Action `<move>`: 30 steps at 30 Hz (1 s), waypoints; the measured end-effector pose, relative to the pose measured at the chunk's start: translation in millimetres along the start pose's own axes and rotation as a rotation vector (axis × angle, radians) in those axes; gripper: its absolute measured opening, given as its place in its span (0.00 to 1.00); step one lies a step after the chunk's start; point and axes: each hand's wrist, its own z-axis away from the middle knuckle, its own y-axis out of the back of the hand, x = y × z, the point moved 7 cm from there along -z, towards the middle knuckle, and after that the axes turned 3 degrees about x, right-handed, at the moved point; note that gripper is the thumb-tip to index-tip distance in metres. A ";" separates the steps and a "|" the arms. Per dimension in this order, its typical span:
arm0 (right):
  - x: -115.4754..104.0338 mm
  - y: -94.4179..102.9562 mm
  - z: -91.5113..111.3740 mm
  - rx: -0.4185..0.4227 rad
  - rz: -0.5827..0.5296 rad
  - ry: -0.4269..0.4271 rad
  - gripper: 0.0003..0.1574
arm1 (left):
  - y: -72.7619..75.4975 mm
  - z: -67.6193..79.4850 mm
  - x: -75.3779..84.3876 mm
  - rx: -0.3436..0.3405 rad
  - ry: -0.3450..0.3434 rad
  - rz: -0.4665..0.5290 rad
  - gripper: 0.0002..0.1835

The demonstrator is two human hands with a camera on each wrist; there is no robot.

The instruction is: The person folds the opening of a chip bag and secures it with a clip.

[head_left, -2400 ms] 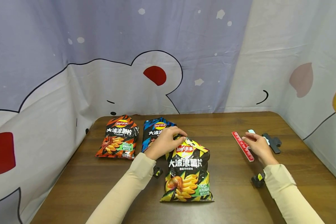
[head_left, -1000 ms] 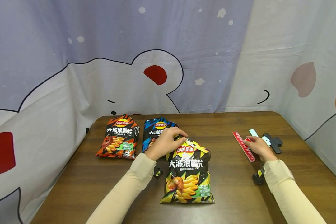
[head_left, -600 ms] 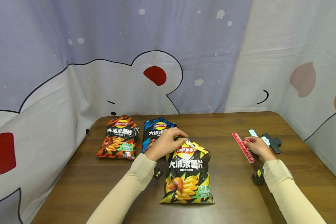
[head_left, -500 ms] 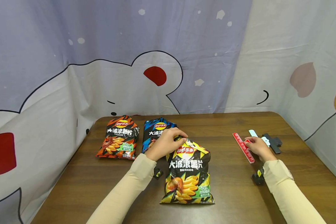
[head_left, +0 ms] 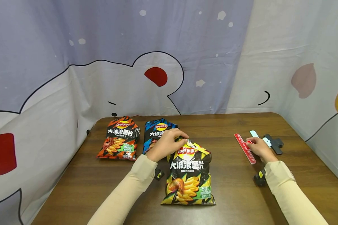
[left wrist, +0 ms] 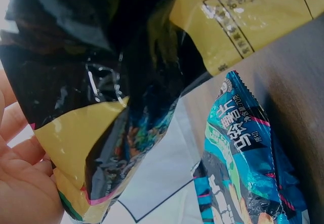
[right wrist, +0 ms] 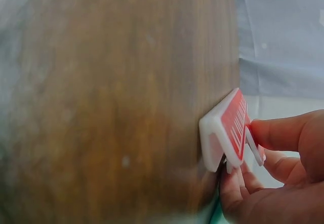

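While we are gripping a yellow bag (head_left: 190,175) by its top with our left hand (head_left: 167,143), we are pinching a red clip (head_left: 244,147) between thumb and fingers of our right hand (head_left: 262,150). The bag is sitting mid-tabletop (head_left: 228,190), and we are probably holding its top to steady it; whether its mouth is open, we are not able to tell. The clip is apparently resting toward the right edge, well apart from the bag. Our thumb is pressing on its handle, likely to spread its two halves: a gap is showing at the end nearest the right wrist camera. Just beyond our right fingers, a mint clip (head_left: 253,134) and a black clip (head_left: 276,147) are lying nearer the right edge, seemingly grouped for reach. Toward the far left corner, an orange bag (head_left: 119,137) and a partly hidden blue bag (head_left: 154,131) are resting untouched, perhaps leaving us working room.
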 end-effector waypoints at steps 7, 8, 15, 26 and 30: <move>-3.1 -0.5 -0.4 -0.003 0.002 0.004 0.26 | 1.1 1.0 0.5 0.003 -0.008 0.005 0.10; -3.6 -0.7 -0.5 -0.005 0.002 0.007 0.26 | 1.2 0.9 0.4 0.004 -0.007 0.005 0.10; -5.9 -1.4 -0.4 -0.019 -0.006 0.026 0.26 | 0.4 0.9 -1.4 0.001 0.002 -0.001 0.10; -5.1 -1.0 0.2 -0.063 -0.045 0.003 0.32 | 0.2 0.6 -1.6 0.006 -0.005 -0.004 0.10; -3.5 1.1 -0.1 -0.068 0.004 -0.021 0.35 | -0.3 0.9 -0.9 0.003 -0.004 -0.006 0.10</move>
